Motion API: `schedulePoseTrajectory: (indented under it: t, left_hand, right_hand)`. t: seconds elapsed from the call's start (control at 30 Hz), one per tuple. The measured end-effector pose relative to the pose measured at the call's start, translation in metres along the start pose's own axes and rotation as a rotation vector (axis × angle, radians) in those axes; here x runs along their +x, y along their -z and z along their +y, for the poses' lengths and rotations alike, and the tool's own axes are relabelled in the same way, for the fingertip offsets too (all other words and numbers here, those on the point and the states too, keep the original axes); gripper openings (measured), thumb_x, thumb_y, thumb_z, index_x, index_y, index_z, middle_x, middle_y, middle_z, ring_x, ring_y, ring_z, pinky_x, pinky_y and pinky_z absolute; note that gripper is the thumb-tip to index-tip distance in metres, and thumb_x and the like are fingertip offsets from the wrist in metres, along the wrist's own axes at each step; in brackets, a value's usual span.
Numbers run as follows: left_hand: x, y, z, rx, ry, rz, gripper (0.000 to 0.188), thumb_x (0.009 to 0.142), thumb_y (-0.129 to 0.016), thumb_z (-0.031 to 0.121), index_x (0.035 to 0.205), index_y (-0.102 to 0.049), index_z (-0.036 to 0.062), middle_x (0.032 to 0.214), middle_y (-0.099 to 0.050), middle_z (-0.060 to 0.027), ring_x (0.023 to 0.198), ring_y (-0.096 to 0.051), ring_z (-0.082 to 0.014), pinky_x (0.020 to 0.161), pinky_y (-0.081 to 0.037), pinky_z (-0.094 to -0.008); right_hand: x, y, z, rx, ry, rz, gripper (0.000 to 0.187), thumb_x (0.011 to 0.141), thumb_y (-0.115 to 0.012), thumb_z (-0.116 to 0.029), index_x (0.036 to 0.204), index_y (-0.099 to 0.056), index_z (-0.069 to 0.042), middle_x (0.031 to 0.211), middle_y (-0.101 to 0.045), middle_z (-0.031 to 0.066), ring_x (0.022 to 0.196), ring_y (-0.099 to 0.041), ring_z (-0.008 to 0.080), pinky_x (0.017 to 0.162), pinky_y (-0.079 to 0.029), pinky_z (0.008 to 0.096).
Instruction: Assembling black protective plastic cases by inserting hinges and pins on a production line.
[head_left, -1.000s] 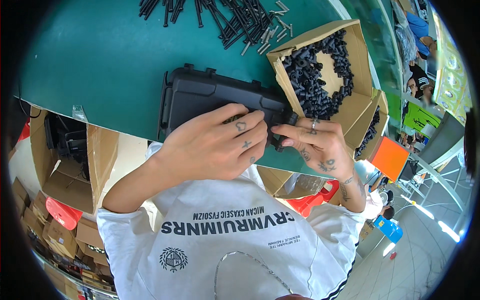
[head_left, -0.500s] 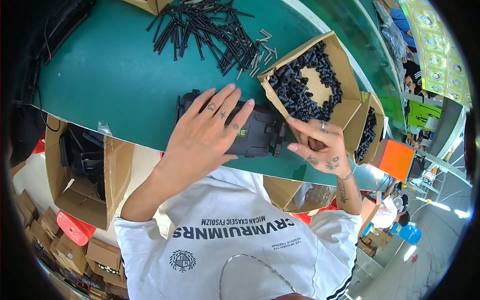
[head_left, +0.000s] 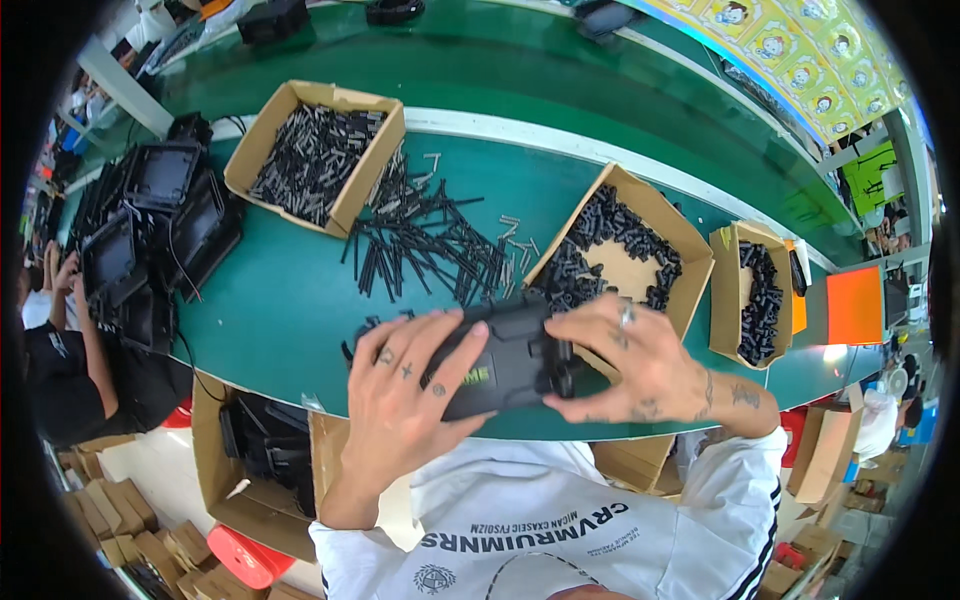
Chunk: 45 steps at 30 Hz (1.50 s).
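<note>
A black plastic case [head_left: 510, 365] with a small green marking is between my two hands, tilted, over the near part of the green table. My left hand [head_left: 405, 390] lies across the case's left end, fingers curled over its far edge and thumb along the near side. At the right end, where black latch-like parts stick out, my right hand [head_left: 630, 365] grips with thumb and index finger; what lies under its fingertips is partly hidden. Just beyond the case stands an open cardboard box [head_left: 620, 265] of small black plastic parts.
Long black screws [head_left: 430, 245] and small metal springs [head_left: 515, 240] lie loose beyond the case. A second box [head_left: 370, 185] holds screws or springs; a third box [head_left: 727, 300] holds black parts. Black housings [head_left: 165, 180] pile up at left, near another person [head_left: 75, 370]. An orange box [head_left: 855, 305] stands right.
My right hand has gone from beside the case to gripping its right end, and the case now tilts. The view has shifted, bringing more of the far table and left side into sight.
</note>
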<state>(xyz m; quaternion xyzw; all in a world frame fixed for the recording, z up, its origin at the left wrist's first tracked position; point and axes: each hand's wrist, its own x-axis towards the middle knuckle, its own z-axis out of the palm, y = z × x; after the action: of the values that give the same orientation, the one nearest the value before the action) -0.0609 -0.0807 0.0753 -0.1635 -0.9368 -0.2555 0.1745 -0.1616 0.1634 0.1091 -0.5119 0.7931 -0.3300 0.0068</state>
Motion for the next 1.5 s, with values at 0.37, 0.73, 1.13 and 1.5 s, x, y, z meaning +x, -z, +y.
schedulePoseTrajectory:
  t: [0.37,0.73,1.13,1.5]
  left_hand:
    - [0.003,-0.056,-0.024,-0.11,0.124,0.448,0.032,0.075,-0.072,-0.001,0.107,-0.068,0.0063,0.102,-0.067,-0.0116,0.091,-0.063,-0.0293,0.08,-0.049,-0.0399]
    - [-0.034,-0.098,-0.043,-0.034,0.528,0.183,0.024,0.074,-0.071,-0.003,0.096,-0.069,0.0066,0.087,-0.062,-0.0075,0.077,-0.057,-0.0269,0.073,-0.043,-0.0383]
    - [-0.033,-0.099,-0.046,0.147,0.385,0.092,0.02,0.08,-0.072,0.007,0.099,-0.065,0.0074,0.088,-0.062,-0.0154,0.074,-0.06,-0.0332,0.065,-0.048,-0.0453]
    - [-0.029,-0.098,-0.044,-0.076,0.483,0.202,0.021,0.075,-0.069,-0.004,0.093,-0.067,0.0067,0.085,-0.06,-0.0083,0.079,-0.056,-0.028,0.074,-0.044,-0.039]
  right_hand:
    - [0.077,0.053,0.17,0.026,-0.466,0.477,0.066,0.056,-0.095,-0.039,0.101,-0.07,0.002,0.086,-0.069,0.0106,0.079,-0.067,0.0171,0.075,-0.055,0.0295]
    - [0.162,0.141,0.418,-0.169,-0.53,0.635,0.054,0.079,-0.08,-0.043,0.108,-0.069,0.002,0.1,-0.072,0.0138,0.091,-0.067,0.0156,0.078,-0.053,0.0283]
    - [0.249,0.07,0.485,-0.451,-0.889,0.05,0.046,0.082,-0.078,-0.047,0.102,-0.072,-0.006,0.093,-0.069,0.008,0.088,-0.064,0.0128,0.074,-0.05,0.028]
    - [0.168,0.067,0.373,-0.596,-0.293,-0.021,0.035,0.08,-0.08,-0.035,0.093,-0.07,-0.004,0.083,-0.067,0.0155,0.08,-0.066,0.0329,0.069,-0.051,0.042]
